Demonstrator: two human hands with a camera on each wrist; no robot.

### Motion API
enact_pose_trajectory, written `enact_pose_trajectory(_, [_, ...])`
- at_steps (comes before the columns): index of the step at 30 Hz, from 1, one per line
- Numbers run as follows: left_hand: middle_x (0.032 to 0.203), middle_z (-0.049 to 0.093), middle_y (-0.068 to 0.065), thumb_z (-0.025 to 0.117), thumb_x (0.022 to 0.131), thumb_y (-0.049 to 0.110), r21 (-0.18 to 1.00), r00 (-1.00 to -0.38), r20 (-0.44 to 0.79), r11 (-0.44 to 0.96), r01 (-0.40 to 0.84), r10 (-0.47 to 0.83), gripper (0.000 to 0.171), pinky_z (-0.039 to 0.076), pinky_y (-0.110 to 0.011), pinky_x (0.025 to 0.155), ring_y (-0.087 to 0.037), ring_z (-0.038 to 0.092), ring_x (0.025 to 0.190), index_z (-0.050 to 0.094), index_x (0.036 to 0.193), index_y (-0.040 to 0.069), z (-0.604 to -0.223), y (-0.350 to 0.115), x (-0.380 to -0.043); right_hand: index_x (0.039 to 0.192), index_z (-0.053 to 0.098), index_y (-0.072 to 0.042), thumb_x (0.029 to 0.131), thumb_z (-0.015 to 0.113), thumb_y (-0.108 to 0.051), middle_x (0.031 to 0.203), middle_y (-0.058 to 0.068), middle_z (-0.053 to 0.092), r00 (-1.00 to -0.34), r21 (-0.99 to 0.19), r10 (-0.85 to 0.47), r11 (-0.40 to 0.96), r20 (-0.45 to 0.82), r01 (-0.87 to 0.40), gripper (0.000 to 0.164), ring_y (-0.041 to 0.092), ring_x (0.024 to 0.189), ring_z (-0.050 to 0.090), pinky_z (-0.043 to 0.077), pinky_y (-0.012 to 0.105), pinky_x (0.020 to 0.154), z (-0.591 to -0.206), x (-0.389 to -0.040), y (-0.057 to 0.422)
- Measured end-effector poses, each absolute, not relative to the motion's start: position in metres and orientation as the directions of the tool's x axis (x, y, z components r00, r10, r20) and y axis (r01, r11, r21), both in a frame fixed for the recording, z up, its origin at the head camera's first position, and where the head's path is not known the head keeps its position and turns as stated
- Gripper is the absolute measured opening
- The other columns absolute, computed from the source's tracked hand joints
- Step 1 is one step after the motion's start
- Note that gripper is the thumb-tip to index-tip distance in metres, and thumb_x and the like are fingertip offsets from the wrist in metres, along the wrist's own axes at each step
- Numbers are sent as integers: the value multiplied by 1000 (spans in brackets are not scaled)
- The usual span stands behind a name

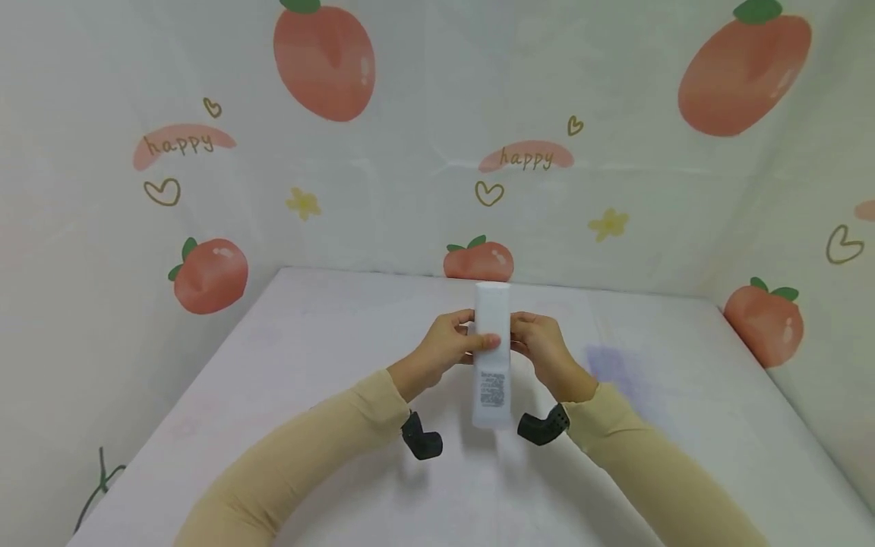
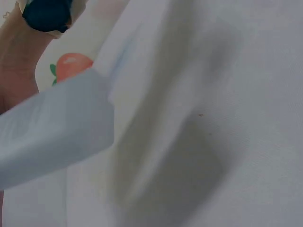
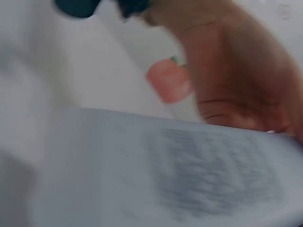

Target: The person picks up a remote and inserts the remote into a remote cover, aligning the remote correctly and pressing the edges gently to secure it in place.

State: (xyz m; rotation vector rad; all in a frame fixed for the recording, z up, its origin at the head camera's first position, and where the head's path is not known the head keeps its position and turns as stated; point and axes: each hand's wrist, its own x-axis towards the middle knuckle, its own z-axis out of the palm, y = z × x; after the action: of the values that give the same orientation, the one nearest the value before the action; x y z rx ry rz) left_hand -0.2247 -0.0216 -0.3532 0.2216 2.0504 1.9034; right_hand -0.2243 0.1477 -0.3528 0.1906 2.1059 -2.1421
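Observation:
Above the table, a long, slim white box-like object (image 1: 491,308) is held upright between both hands. Its ends are slightly rounded, and a block of grey print covers its lower part. My left hand (image 1: 447,346) grips the left side, thumb across the front and fingers partly hidden behind. At the right edge, my right hand (image 1: 543,342) holds it with bent fingers, their tips hidden behind it. In the left wrist view one smooth end of the white object (image 2: 61,127) shows. The right wrist view shows its blurred printed face (image 3: 118,165) beside the right hand (image 3: 236,80).
A white-covered table (image 1: 328,311) lies below, with a pale purple stain (image 1: 611,372) on the right. White curtains with printed peaches (image 1: 324,64) surround it. A black wrist camera (image 1: 421,439) sits on the left sleeve, another black camera (image 1: 543,425) on the right.

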Motion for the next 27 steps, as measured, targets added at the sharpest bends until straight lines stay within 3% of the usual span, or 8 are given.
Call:
enact_pose_trajectory(4, [115,67,-16,76,85,17,993,-954,-116,38,-110,276,52,57,-40,85,-22,67,96,56,132,5,-359,-21,-225,117,57,2,101,52,-25,85,-7,62,-985,-984,-5,-27,-175,175,32,6,76,62,52,19,73,-360,-220,143])
enact_pose_trajectory(10, [107,67,-14,78,83,17,997,-974,-56,70,-41,218,46,58,-39,81,-20,66,90,62,125,4,-362,-26,-225,141,41,-16,99,55,-28,105,2,64,-993,-994,-58,-34,-100,102,46,11,82,65,55,29,82,-362,-214,138])
enact_pose_trajectory(15, [102,65,-12,81,79,17,988,-968,-16,153,24,252,42,58,-35,76,-19,63,86,66,116,2,-360,-29,-224,137,45,-3,99,57,-24,116,9,58,-985,-993,-131,31,-115,111,45,12,94,61,51,40,96,-359,-208,137])
enact_pose_trajectory(18, [106,66,-13,81,79,17,982,-952,-16,184,42,306,49,58,-34,76,-19,63,88,61,123,4,-360,-29,-224,132,48,1,98,59,-23,110,6,60,-983,-991,-129,38,-129,125,44,11,90,62,54,38,91,-357,-207,139])
enact_pose_trajectory(22, [120,62,-16,77,83,17,991,-942,-54,137,-8,332,69,56,-37,87,-24,65,102,41,141,12,-359,-31,-225,129,48,2,98,58,-25,102,0,59,-987,-991,-92,-1,-133,133,42,10,84,63,56,29,78,-356,-208,147])
enact_pose_trajectory(24, [123,60,-17,73,87,20,994,-944,-84,93,-57,318,66,55,-38,91,-25,64,107,39,143,10,-359,-32,-225,128,47,2,98,57,-26,100,-1,59,-988,-990,-77,-29,-133,136,41,10,82,63,55,27,74,-356,-208,151])
enact_pose_trajectory(27, [118,64,-16,67,93,22,991,-941,-130,31,-126,311,46,54,-37,92,-22,66,103,53,130,-1,-363,-32,-224,128,45,0,99,56,-25,100,-2,59,-985,-987,-84,-52,-149,153,39,10,83,62,55,26,75,-359,-208,156])
